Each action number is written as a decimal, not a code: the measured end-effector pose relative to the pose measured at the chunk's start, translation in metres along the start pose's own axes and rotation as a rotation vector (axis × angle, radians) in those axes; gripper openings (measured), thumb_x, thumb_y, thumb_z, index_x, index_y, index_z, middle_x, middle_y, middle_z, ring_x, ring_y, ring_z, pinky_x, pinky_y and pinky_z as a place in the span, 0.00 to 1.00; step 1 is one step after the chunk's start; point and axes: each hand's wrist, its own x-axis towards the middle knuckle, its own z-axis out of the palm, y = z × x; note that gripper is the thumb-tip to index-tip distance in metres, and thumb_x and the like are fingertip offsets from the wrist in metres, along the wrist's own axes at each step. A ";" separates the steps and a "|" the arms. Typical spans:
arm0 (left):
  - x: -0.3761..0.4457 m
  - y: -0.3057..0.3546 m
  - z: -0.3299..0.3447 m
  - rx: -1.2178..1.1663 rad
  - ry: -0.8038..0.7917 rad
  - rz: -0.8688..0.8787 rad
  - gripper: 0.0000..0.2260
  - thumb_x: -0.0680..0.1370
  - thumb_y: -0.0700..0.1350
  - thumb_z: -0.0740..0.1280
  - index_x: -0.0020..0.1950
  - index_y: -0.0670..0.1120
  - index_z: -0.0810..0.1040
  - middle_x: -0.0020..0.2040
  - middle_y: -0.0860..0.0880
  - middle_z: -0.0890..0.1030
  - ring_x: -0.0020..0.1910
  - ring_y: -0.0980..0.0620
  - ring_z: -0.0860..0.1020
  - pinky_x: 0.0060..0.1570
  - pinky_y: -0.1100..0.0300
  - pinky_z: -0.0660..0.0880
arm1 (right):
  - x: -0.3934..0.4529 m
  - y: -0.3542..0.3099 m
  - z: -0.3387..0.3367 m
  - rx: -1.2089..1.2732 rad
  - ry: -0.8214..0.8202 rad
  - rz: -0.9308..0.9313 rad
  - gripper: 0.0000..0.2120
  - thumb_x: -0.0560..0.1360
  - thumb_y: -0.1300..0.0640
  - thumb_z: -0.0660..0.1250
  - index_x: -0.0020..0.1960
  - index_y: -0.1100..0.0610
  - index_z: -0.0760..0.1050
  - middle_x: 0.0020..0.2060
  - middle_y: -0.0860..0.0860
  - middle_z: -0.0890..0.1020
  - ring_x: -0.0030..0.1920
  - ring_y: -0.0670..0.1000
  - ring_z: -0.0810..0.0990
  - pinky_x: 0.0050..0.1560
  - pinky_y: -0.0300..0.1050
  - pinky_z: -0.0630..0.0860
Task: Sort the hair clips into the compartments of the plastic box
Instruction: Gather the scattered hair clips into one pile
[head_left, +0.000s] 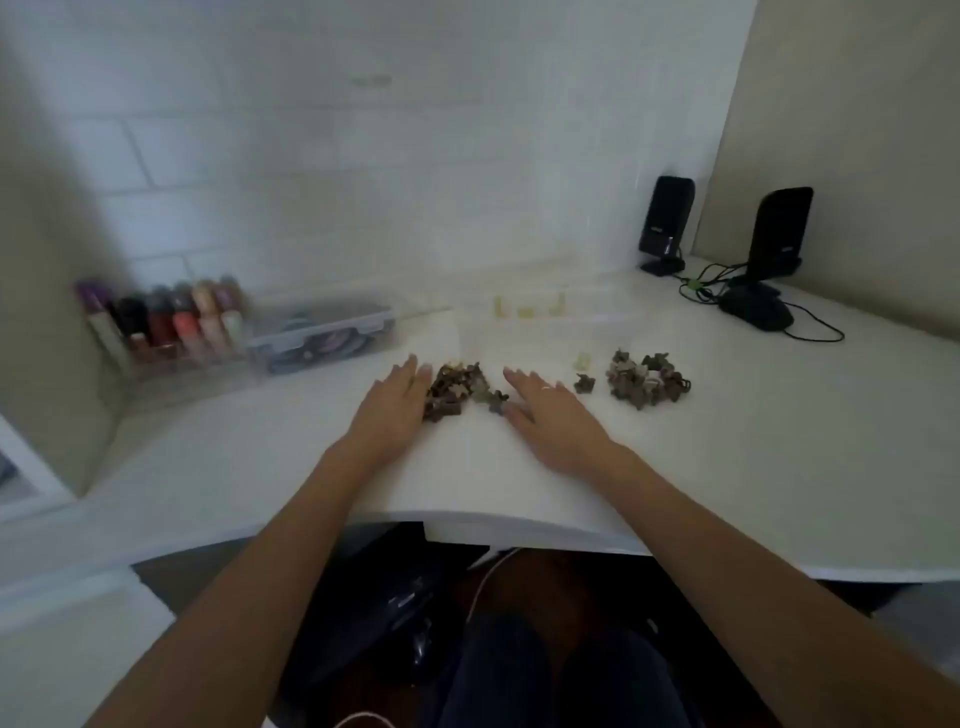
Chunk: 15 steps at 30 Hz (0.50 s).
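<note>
A pile of small brown and grey hair clips (457, 389) lies on the white table between my hands. My left hand (397, 402) rests flat at its left side, fingers straight and touching the clips. To the right of the pile, my right hand (545, 410) lies flat with spread fingers. A second pile of clips (647, 382) sits further right, with one dark clip (584, 383) and a pale clip (583, 360) beside it. The clear plastic box (530, 306) stands behind the piles, blurred, with a few pale clips inside.
A rack of nail polish bottles (171, 322) and a clear case (322, 332) stand at the back left. Two black speakers (667, 223) (779, 228), a mouse (758, 312) and cables occupy the back right. The table's front edge (519, 525) is near my arms.
</note>
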 end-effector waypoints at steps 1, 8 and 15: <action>0.000 0.001 0.001 -0.033 0.017 0.021 0.24 0.84 0.53 0.48 0.77 0.42 0.59 0.78 0.44 0.59 0.78 0.45 0.55 0.76 0.50 0.50 | 0.003 -0.004 0.001 0.022 0.017 0.019 0.25 0.82 0.50 0.49 0.77 0.53 0.49 0.76 0.52 0.57 0.76 0.50 0.52 0.74 0.48 0.47; 0.020 0.014 0.032 0.008 0.062 0.181 0.26 0.82 0.59 0.44 0.60 0.46 0.75 0.59 0.45 0.79 0.61 0.45 0.74 0.68 0.45 0.63 | 0.037 -0.021 0.015 0.182 0.089 0.023 0.23 0.82 0.53 0.49 0.76 0.54 0.55 0.74 0.51 0.63 0.74 0.49 0.58 0.74 0.47 0.49; 0.030 0.029 0.049 0.071 0.182 0.150 0.21 0.83 0.55 0.49 0.45 0.44 0.76 0.45 0.44 0.81 0.48 0.43 0.77 0.52 0.49 0.71 | 0.008 0.007 -0.020 0.033 0.584 -0.011 0.16 0.78 0.57 0.55 0.64 0.53 0.72 0.49 0.53 0.83 0.52 0.53 0.78 0.68 0.47 0.61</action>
